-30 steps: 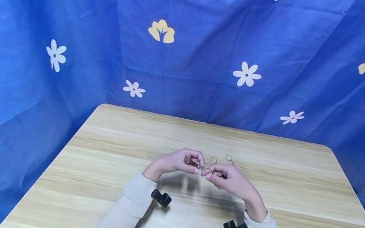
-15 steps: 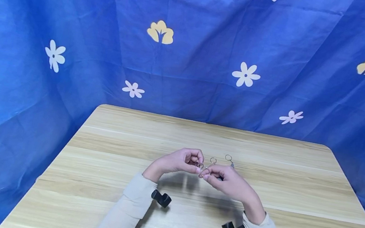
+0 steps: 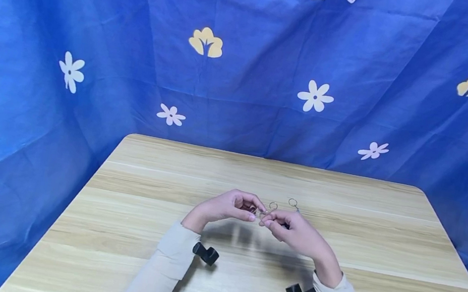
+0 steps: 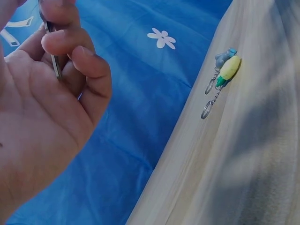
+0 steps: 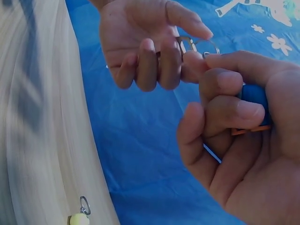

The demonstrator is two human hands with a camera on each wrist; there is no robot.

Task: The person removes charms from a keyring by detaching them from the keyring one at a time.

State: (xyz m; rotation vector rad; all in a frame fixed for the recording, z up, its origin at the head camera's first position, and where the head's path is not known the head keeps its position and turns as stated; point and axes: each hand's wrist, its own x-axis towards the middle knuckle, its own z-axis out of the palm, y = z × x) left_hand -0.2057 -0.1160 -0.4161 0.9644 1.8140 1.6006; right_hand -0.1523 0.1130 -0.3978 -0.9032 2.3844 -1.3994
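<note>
My left hand (image 3: 228, 209) and right hand (image 3: 295, 233) meet fingertip to fingertip above the middle of the table. The left fingers curl round a flat metal key (image 4: 56, 65), its blade lying along the palm in the left wrist view. The key's looped head shows between thumb and index finger in the right wrist view. My right hand grips a blue-and-orange keychain figure (image 5: 255, 97), mostly hidden in its curled fingers. Right thumb and index finger pinch at the keychain's split ring (image 5: 216, 48), right beside the key's head.
On the wooden table (image 3: 143, 254), beyond the hands, lie a yellow-and-green keychain (image 4: 229, 68) and a grey-blue one (image 4: 222, 58), side by side with chains and rings. A blue patterned cloth (image 3: 244, 81) hangs behind the table's far edge.
The left index finger has stretched rightward to the right fingertips, over the ring. Both hands have otherwise stayed almost in place, and the keychains on the table have not moved.
</note>
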